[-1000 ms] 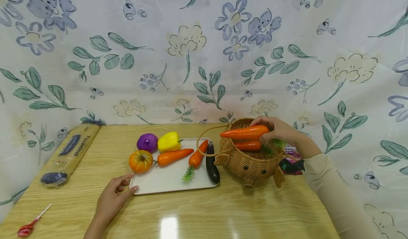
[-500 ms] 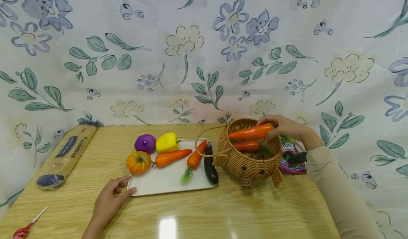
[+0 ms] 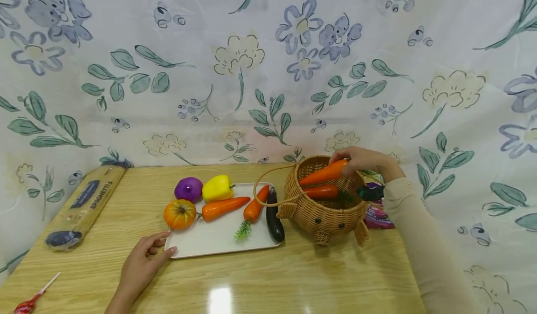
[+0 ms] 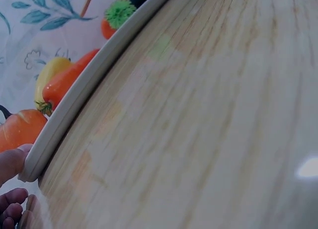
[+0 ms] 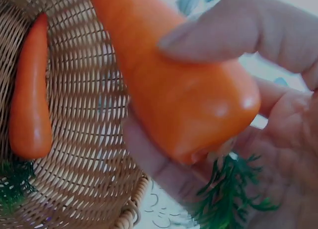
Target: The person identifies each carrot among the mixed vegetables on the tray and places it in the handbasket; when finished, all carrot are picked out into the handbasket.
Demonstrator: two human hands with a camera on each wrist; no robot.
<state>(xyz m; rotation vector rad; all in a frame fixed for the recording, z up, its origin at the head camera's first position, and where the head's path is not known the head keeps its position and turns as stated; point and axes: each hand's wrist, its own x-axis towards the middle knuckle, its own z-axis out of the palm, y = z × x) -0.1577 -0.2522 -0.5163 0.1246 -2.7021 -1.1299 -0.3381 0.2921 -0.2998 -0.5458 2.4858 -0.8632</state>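
Observation:
My right hand (image 3: 362, 161) grips an orange carrot (image 5: 164, 75) by its thick end, thumb on one side and fingers around the other. The carrot slants tip-down into the mouth of a wicker basket (image 3: 308, 214) with an animal face. Its green top (image 5: 231, 194) shows below the palm. A second carrot (image 5: 31, 95) lies inside the basket. My left hand (image 3: 140, 265) holds the left front corner of a white tray (image 3: 197, 244), thumb at the rim. On the tray are a pumpkin (image 3: 180, 214), a purple onion-like vegetable (image 3: 189, 189), a yellow pepper (image 3: 218, 188), two carrots (image 3: 225, 208) and an eggplant (image 3: 274, 221).
A spaghetti packet (image 3: 86, 207) lies at the table's left, with a red lollipop (image 3: 31, 302) near the front left. Behind the basket's right side sits a purple packet (image 3: 379, 215). The basket's loop handle (image 3: 257, 183) leans over the tray's right end. A floral cloth (image 3: 235, 81) hangs behind.
The carrot in my right hand has gone from nearly level above the basket to slanting, its tip lower inside the mouth. My left hand keeps its place at the tray's corner.

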